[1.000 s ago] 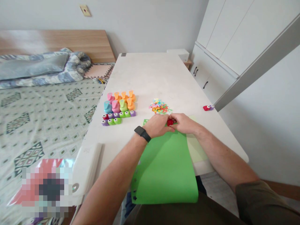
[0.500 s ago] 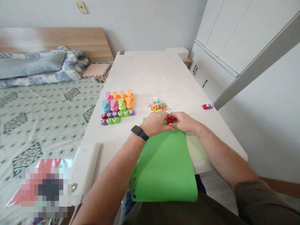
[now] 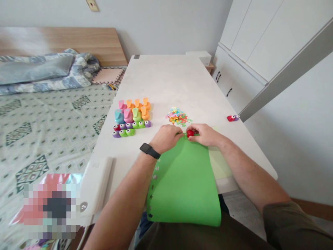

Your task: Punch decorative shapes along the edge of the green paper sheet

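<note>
A green sheet of paper [image 3: 186, 184] lies at the table's front and droops over its edge, with small shapes punched along its left side. My left hand [image 3: 168, 137] pinches the far edge of this sheet. In my right hand [image 3: 204, 134] is a small red craft punch [image 3: 190, 133], set at the far edge of the green sheet. Just beyond both hands lies a pile of colourful paper cut-outs [image 3: 178, 116]. Under my right forearm a pale yellow sheet [image 3: 220, 163] is partly covered by the green one.
Several colourful craft punches [image 3: 132, 118] stand in rows on the left of the white table [image 3: 166, 80]. Red and purple punches [image 3: 233, 118] sit near the right edge. A white appliance [image 3: 96, 185] is at the front left, beside the bed [image 3: 57, 128].
My left hand has moved left, away from the punch, and now grips the paper edge. My right hand still holds the red punch. The view has shifted slightly.
</note>
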`<action>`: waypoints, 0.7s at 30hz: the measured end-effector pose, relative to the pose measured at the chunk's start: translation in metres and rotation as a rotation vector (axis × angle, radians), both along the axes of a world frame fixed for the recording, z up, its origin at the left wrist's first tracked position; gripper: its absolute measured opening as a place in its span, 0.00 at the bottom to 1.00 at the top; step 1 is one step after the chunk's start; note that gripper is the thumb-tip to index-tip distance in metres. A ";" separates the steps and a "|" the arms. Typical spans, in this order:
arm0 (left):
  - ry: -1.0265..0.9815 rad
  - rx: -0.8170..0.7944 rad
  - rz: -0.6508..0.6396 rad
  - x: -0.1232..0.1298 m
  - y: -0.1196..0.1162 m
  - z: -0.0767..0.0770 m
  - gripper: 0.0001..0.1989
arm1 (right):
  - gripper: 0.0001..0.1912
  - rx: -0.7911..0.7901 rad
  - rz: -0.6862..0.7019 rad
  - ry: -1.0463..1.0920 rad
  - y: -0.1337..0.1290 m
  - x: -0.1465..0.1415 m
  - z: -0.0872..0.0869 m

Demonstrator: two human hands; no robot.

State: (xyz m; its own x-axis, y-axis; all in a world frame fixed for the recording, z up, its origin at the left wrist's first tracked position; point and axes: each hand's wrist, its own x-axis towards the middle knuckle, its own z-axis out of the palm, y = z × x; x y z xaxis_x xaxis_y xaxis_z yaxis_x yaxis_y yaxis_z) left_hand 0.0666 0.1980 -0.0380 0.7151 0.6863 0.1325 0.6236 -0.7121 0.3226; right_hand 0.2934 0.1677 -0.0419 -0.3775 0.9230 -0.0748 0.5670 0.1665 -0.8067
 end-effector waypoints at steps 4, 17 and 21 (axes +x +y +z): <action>-0.033 -0.009 0.008 -0.001 -0.002 -0.002 0.13 | 0.13 0.015 0.014 -0.017 -0.001 -0.001 0.001; -0.048 -0.031 0.019 -0.003 -0.003 -0.005 0.13 | 0.12 0.046 0.063 -0.054 -0.002 -0.002 0.006; -0.056 -0.026 0.013 -0.003 -0.003 -0.006 0.13 | 0.13 0.050 0.065 -0.051 -0.003 -0.002 0.006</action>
State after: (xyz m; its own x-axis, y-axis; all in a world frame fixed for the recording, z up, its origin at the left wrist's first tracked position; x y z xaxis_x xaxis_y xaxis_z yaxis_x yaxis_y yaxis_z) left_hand 0.0633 0.1949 -0.0440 0.6983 0.6991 0.1534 0.6132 -0.6949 0.3756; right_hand 0.2909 0.1652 -0.0363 -0.4340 0.8995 -0.0501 0.5939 0.2438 -0.7667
